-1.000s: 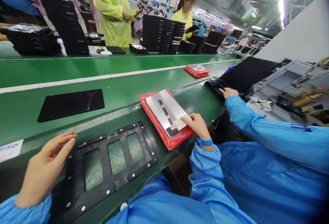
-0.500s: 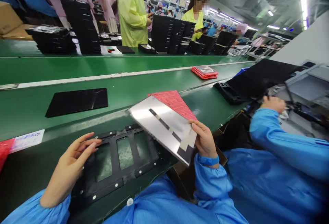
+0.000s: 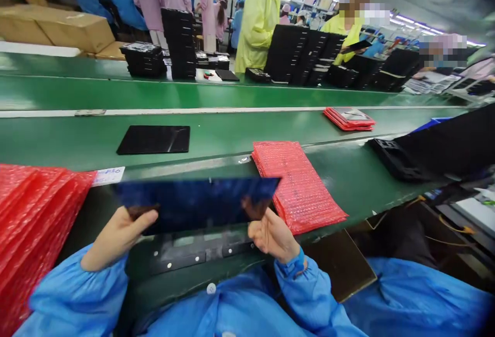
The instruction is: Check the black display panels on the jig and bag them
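**Fig. – Dark panel held in both hands over the fixture (head view)**

The left hand (image 3: 116, 236) and right hand (image 3: 273, 234) each close on one end of a dark glossy rectangular panel (image 3: 197, 203), so both grips are shut on it. The panel is lifted off the bench, approx. level, w/ its long side running left–right. It hangs directly above a black plastic fixture frame w/ pale studs (image 3: 201, 253) at the bench's near edge; whether panel and frame touch cannot be told.

Just right of the panel, a red bubble-wrap pouch (image 3: 305, 187) lies flat on the green bench surface (image 3: 356, 177). At far left is a stack of red bubble-wrap sheets (image 3: 31, 223).

On the green conveyor belt (image 3: 232, 133) beyond:
- a flat black rectangular sheet (image 3: 154, 139), centre-left;
- a small pile of red pouches w/ a grey plate on top (image 3: 350, 117), right.

Black moulded trays (image 3: 398, 159) sit at the right edge. Other persons in yellow, pink and blue coats stand behind the far belt, among stacks of black trays.
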`<state>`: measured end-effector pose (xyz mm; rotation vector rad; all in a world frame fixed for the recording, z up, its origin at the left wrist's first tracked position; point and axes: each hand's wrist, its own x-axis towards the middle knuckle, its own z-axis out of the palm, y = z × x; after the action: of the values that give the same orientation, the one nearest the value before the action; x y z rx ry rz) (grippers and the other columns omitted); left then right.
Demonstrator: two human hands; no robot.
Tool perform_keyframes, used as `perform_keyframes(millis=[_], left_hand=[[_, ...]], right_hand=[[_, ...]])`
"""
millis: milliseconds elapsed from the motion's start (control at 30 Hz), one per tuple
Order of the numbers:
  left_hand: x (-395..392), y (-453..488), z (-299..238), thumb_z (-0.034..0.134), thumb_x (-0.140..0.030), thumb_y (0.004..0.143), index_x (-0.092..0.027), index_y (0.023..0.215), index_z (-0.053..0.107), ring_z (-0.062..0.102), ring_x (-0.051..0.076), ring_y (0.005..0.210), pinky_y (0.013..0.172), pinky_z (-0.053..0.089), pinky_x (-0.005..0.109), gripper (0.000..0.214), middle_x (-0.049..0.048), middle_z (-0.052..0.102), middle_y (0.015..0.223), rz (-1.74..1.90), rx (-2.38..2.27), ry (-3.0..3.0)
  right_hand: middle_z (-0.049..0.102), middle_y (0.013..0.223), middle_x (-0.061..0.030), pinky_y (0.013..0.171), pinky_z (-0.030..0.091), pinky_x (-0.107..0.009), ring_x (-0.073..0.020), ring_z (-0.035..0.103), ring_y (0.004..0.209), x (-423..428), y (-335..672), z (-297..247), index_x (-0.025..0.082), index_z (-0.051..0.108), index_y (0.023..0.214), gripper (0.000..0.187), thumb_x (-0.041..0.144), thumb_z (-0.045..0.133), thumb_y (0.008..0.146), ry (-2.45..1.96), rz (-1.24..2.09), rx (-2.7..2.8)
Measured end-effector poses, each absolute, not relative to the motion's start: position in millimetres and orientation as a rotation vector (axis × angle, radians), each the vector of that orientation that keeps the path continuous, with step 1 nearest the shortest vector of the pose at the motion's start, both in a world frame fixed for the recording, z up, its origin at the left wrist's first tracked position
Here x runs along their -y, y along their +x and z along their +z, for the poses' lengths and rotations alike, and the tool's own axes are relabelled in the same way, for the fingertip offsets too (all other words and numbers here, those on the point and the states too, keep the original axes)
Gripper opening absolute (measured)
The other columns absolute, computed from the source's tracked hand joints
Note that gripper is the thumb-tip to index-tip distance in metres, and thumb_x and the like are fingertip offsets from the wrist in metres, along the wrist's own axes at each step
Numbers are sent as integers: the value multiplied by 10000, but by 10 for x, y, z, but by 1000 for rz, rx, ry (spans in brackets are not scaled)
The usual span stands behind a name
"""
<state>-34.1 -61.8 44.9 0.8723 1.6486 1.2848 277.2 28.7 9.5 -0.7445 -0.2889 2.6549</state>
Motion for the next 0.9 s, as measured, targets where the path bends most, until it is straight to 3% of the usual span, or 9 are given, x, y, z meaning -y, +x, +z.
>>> perform_keyframes(millis=[100, 167, 333, 533, 900], left_hand=[[502, -359, 378, 763, -519, 640, -175, 948, 727, 700, 323, 861, 692, 588, 405, 464, 80, 763, 851, 1316, -1477, 544], [449, -316, 341, 745, -478, 688, -171, 985, 714, 711, 291, 821, 671, 591, 364, 428, 74, 763, 853, 1329, -1395, 455], [409, -198, 216, 712, -472, 733, -141, 966, 719, 714, 277, 829, 725, 581, 367, 405, 96, 759, 898, 1323, -1302, 452], [365, -195, 26, 704, -517, 719, -134, 980, 721, 710, 283, 823, 782, 552, 391, 464, 100, 758, 891, 1263, -1337, 554], [358, -179, -137, 707, -504, 717, -163, 994, 713, 637, 311, 1027, 911, 481, 407, 439, 75, 740, 1010, 1351, -1490, 749]], right_hand=[[715, 609, -131, 360, 448, -185, -174, 675, 470, -386, 2699, -2, 104, 729, 729, 813, 818, 341, 759, -736, 2520, 991], [736, 688, -114, 437, 502, -210, -191, 707, 583, -462, 2620, -53, 143, 731, 874, 808, 850, 375, 713, -812, 2332, 1126], [744, 950, -63, 680, 577, -357, -229, 709, 849, -636, 2421, -93, 240, 635, 1163, 643, 738, 442, 804, -919, 2047, 1048], [739, 995, -65, 819, 552, -400, -264, 695, 929, -709, 2403, -150, 190, 656, 1109, 495, 393, 797, 680, -907, 2002, 1081], [748, 958, -78, 823, 548, -439, -289, 694, 942, -711, 2437, -243, 182, 681, 1055, 414, 308, 807, 681, -927, 2063, 994]])
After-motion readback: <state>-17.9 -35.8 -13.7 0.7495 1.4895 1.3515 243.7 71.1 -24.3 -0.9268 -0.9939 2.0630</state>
